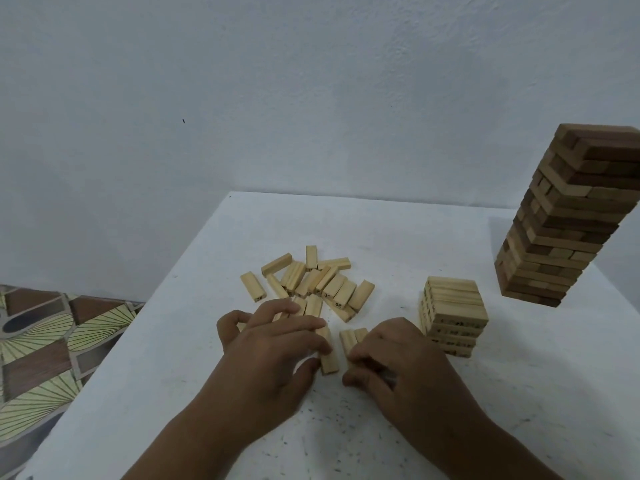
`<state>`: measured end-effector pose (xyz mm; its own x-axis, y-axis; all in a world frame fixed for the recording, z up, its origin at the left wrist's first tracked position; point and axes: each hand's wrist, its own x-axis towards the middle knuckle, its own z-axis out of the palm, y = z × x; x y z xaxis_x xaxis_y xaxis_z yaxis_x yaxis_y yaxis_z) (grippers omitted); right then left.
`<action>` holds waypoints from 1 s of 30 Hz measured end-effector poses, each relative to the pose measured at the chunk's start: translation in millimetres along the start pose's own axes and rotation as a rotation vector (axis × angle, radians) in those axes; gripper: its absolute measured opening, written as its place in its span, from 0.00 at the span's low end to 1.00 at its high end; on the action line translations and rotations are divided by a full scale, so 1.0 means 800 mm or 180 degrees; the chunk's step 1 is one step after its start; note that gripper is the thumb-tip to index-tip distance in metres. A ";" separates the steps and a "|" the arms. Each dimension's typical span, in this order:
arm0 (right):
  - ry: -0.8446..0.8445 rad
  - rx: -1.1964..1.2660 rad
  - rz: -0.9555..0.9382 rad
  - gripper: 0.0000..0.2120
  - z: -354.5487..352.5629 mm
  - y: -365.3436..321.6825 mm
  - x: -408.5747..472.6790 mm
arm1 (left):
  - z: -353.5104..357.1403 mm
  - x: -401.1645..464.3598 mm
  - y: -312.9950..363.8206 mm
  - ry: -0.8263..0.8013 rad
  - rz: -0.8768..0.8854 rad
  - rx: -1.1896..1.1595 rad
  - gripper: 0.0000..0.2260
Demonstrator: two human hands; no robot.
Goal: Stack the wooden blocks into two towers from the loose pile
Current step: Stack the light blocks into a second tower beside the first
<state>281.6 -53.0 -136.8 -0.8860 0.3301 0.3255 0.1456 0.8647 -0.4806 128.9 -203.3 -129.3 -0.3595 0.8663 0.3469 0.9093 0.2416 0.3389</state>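
White table (381, 230): tall tower (568, 216) cut off rt; right hand (398, 362) hides blocks (353, 337).

1. There is a single view, from a camera worn on the person's head, looking forward and down over the white tabletop (381, 230).
2. It sits close above the near edge: both forearms enter from the bottom of the frame, and the hands, left (273, 348) and right (398, 362), fill the lower middle.
3. It faces the far wall (242, 81), which takes up the whole upper half.
4. The wide angle bends things at the margins: the tall tower (568, 216) at the far right leans inward, and patterned floor (41, 344) shows past the left edge.
5. With no second view, nothing is shared.
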 end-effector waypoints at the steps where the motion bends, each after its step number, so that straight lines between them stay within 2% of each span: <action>1: -0.0032 0.0023 -0.0037 0.12 -0.001 -0.001 -0.001 | 0.000 -0.001 0.000 -0.0038 0.0015 0.0012 0.08; 5: -0.0108 0.0008 -0.0068 0.10 -0.001 -0.002 -0.002 | 0.002 -0.003 0.002 -0.0119 0.0035 -0.0022 0.08; 9: -0.0136 0.0198 0.0010 0.16 -0.005 0.001 -0.001 | 0.003 -0.003 0.001 -0.0146 0.0153 0.0020 0.10; 15: -0.0632 0.0407 0.0097 0.26 -0.014 0.006 0.004 | 0.000 -0.006 0.001 -0.0198 0.0305 -0.0064 0.15; 23: -0.0591 0.0551 0.0275 0.21 -0.015 0.002 0.008 | 0.004 0.001 0.003 -0.0204 0.0278 -0.0185 0.12; 30: -0.0527 0.0624 0.0299 0.19 -0.025 -0.010 0.009 | -0.009 0.004 0.013 -0.0158 0.0353 -0.0455 0.14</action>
<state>283.0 -50.2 -114.8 -0.9348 0.3253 0.1422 0.1570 0.7381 -0.6562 135.3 -201.1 -118.1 -0.2446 0.9055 0.3468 0.9025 0.0819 0.4229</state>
